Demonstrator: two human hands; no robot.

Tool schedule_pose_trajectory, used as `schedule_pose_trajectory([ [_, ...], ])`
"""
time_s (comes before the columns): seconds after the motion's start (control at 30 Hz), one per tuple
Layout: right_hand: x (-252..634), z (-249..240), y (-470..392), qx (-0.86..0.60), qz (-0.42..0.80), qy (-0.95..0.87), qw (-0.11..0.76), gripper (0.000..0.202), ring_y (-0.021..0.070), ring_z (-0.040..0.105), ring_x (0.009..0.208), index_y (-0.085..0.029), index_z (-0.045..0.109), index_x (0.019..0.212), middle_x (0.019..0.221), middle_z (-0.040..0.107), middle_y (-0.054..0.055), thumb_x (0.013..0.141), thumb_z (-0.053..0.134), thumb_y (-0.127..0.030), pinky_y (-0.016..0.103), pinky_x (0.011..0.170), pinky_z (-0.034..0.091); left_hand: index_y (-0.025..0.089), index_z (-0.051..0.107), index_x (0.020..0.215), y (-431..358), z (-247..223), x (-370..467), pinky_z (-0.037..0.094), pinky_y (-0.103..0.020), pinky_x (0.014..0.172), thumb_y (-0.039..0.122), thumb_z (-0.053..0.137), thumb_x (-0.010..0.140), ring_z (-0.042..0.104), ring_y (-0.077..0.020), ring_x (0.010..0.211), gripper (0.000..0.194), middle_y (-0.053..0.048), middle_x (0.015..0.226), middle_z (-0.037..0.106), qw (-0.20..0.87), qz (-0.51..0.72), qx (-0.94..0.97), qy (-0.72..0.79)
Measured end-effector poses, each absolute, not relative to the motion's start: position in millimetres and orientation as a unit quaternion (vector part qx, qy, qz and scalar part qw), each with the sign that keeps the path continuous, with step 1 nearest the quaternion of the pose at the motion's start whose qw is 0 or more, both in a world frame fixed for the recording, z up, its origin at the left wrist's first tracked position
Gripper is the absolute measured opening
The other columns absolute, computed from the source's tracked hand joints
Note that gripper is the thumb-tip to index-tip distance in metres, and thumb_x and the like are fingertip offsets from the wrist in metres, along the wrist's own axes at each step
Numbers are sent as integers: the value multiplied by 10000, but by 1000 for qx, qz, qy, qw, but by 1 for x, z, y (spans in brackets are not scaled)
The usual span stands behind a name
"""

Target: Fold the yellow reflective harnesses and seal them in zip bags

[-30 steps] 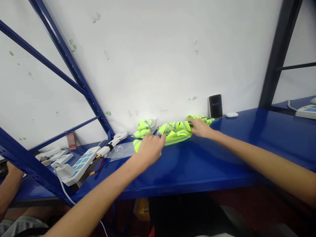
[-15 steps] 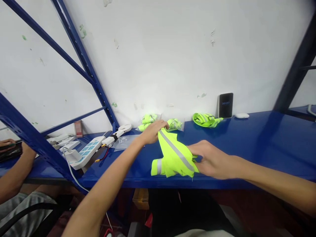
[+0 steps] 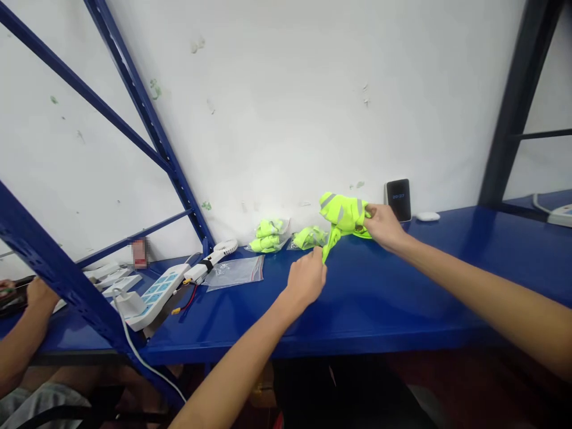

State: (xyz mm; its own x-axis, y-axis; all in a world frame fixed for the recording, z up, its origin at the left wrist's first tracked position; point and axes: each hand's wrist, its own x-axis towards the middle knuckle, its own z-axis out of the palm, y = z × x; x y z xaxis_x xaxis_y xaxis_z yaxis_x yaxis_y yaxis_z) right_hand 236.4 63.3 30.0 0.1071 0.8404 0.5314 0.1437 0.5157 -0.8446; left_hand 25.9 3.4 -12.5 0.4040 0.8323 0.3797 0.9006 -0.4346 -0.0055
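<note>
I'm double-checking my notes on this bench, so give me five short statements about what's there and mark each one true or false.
1. The left hand and the right hand both hold the yellow-green fabric. True.
2. The fabric is spread out flat. False: it is bunched up between the two hands.
3. A flat clear plastic bag lies beside the white handheld fan. True.
4. The dark-screened device lies flat on its back. False: it stands upright.
5. Bagged yellow-green bundles lie to the left of the held fabric. True.
</note>
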Motion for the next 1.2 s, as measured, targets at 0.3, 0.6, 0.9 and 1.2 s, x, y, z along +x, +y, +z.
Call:
schedule_pose_trajectory([
  [0.3,242,-9,78,-527,344,-687,363,173,167,544,511,-198,464,539,531,539,3,547,499,-28,293,536,477,83,595,939,8,25,30,477,-340,620,55,384,895,697,-275,794,218,-161,837,690,319,69,-910,-255],
  [0.6,230,18,-1,-264,352,-889,125,192,124,496,635,-144,599,798,744,599,-5,702,451,-70,235,577,395,191,503,1015,5,38,18,358,-295,524,569,525,790,542,-188,532,441,-4,632,588,97,-64,-983,-140],
  [0.9,228,-9,6,-229,274,-914,193,155,132,522,670,-137,570,913,853,624,41,851,441,-76,250,625,411,177,496,944,33,-22,20,336,-236,564,401,439,936,381,-99,523,231,55,597,434,-253,-335,-866,-271],
  [1.2,223,-48,22,-244,31,-931,271,287,149,563,581,-147,652,941,737,655,46,830,415,-27,250,564,390,201,566,1255,32,-24,18,376,-376,1079,538,474,929,526,-257,1238,477,-95,1318,590,-333,-252,-859,-297],
])
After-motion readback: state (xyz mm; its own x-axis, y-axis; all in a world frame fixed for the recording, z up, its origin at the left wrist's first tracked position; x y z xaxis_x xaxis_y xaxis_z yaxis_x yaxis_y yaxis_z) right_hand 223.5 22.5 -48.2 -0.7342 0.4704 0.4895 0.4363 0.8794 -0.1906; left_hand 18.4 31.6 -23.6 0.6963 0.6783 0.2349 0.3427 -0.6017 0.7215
